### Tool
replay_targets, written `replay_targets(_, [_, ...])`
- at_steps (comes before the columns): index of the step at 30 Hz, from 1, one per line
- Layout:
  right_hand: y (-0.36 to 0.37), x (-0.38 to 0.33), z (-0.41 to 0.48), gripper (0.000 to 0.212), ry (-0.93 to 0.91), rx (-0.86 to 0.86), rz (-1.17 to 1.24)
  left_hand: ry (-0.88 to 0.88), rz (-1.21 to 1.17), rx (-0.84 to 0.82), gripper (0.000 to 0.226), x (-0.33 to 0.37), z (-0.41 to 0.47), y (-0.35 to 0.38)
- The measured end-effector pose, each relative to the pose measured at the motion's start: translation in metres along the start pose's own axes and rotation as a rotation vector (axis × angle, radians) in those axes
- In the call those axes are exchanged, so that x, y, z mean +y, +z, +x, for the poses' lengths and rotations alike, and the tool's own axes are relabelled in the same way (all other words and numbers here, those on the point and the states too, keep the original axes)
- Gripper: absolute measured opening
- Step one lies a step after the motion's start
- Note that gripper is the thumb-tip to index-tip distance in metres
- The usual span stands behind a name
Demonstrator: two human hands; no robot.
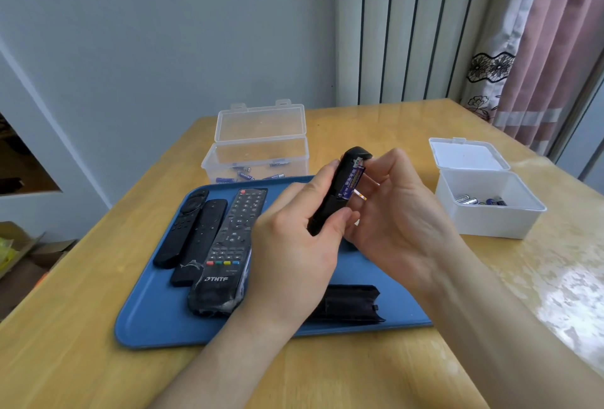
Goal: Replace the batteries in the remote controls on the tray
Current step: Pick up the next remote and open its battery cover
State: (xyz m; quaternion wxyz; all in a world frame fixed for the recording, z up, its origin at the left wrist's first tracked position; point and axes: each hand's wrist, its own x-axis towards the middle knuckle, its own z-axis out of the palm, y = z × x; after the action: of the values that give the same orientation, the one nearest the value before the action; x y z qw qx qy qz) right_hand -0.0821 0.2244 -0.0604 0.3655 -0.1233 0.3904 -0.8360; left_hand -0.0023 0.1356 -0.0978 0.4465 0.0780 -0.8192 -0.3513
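You have four remotes: three remotes (pixel 201 242) lie side by side on the left of the one blue tray (pixel 157 310), and the fourth remote (pixel 330 202) is raised at frame centre; one battery cover (pixel 349 304) lies at the tray's lower middle, and two boxes with batteries stand on the surface (pixel 359 369), a clear box (pixel 258 150) upper centre, a white box (pixel 490 215) right. Your left hand (pixel 294 245) grips the fourth remote's lower half, its long axis steeply tilted, top end toward the upper right, open bay facing your right hand (pixel 398 212). That hand's fingers curl at the one visible battery (pixel 351 181); whether they pinch it cannot be told.
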Motion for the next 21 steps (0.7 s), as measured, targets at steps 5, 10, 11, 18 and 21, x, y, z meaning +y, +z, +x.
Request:
replay_targets(5, [-0.003, 0.01, 0.004, 0.037, -0.013, 0.02, -0.078, 0.007, 0.064, -0.048, 0.055, 0.0, -0.001, 0.003])
replay_targets(10, [-0.006, 0.008, 0.007, 0.021, 0.034, 0.05, -0.076, -0.116, -0.001, -0.092, 0.054, -0.003, 0.001, 0.003])
replay_targets(11, [-0.006, 0.006, 0.007, 0.018, 0.032, 0.053, -0.089, -0.142, -0.029, -0.094, 0.055, -0.003, 0.002, 0.002])
replay_targets(18, [-0.008, 0.004, 0.009, 0.015, 0.008, 0.102, -0.117, -0.206, -0.154, -0.113, 0.056, -0.002, 0.002, 0.001])
replay_targets(21, [-0.007, 0.001, 0.008, 0.015, 0.024, 0.096, -0.102, -0.176, -0.134, -0.096, 0.057, -0.002, 0.0, 0.002])
